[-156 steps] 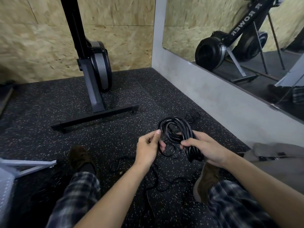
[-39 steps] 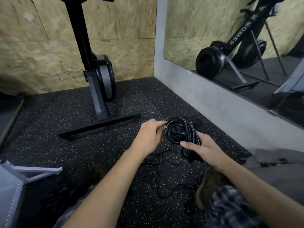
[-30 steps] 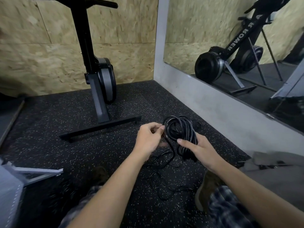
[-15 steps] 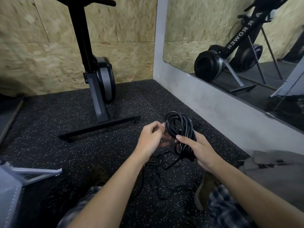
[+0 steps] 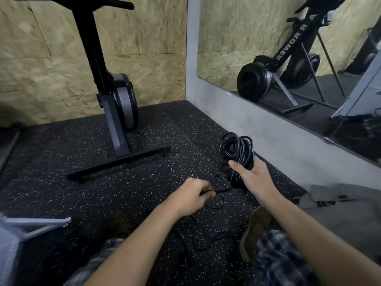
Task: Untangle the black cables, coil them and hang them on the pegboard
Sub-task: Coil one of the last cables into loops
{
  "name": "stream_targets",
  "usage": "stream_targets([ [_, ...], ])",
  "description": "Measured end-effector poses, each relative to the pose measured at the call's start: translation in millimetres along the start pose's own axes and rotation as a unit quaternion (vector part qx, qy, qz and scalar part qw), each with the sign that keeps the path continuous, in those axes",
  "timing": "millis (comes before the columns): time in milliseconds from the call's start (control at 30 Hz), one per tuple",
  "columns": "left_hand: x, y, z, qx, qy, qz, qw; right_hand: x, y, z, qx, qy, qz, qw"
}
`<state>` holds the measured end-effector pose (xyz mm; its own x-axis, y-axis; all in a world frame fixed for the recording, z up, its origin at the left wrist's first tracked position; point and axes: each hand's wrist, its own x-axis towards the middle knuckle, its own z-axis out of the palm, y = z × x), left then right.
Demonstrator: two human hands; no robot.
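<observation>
black cable coil (image 5: 237,150), speckled black floor (image 5: 61,162)

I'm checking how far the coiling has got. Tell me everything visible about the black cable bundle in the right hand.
The cable bundle is a thick hank of glossy black loops, rubber-sheathed by its look, roughly wound, with no tie visible. It stands about upright above the speckled floor. The right hand grips its lower half, thumb across the front. One strand runs from its base to the left hand, which pinches it. More loose cable lies uncoiled on the floor.
</observation>
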<state>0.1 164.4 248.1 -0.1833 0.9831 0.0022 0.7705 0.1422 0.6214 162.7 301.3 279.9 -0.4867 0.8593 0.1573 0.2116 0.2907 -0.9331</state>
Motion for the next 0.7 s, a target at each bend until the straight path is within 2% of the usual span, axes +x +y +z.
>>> stream_targets([
  [167,1.5,7.0,-18.4,0.107,0.075,0.078,0.988,0.4,2.0,-5.0,-0.189,-0.072,-0.041,0.979],
  [367,0.8,8.6,-31.1,0.137,0.123,0.142,0.973,-1.3,6.7,-0.6,-0.334,-0.236,-0.027,0.912],
  [433,1.5,9.1,-32.9,0.121,0.128,0.154,0.972,-2.7,5.2,1.1,-0.322,-0.266,-0.011,0.908],
  [533,2.8,10.3,-32.5,0.096,0.123,0.166,0.974,-8.0,-2.5,-1.0,-0.235,-0.307,0.026,0.922],
  [633,3.6,10.7,-33.3,0.046,0.110,0.162,0.980,-15.8,-8.7,0.6,-0.254,-0.367,-0.012,0.895],
  [700,3.4,10.1,-34.4,0.026,0.109,0.156,0.981,-16.8,-6.7,2.4,-0.264,-0.366,-0.036,0.892],
])
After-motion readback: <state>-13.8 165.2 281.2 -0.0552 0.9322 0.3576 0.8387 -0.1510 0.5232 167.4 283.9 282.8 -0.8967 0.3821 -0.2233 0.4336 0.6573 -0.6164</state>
